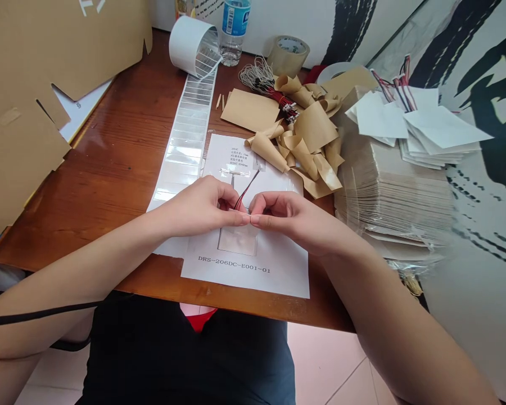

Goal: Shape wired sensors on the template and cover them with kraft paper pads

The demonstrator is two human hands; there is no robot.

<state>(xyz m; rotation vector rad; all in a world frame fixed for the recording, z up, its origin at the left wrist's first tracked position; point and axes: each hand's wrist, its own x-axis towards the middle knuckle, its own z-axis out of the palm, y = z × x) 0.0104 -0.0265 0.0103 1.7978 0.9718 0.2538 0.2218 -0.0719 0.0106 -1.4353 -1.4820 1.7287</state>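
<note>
My left hand [202,207] and my right hand [284,216] meet fingertip to fingertip over a white printed sheet [253,264] on the wooden table [109,169]. Both are closed in a pinch on a thin red-and-black wire [247,190] that rises between them toward the upper right. A small clear label lies on the sheet just below the fingers. A strip of clear labels [185,140] runs from a white roll [191,45] down to my left hand.
Curled brown backing strips [303,140] and a bundle of wires [263,76] lie behind the sheet. A stack of card and white papers [396,180] stands at right. Brown tape [289,53], a water bottle [235,28] and cardboard [34,84] ring the back and left.
</note>
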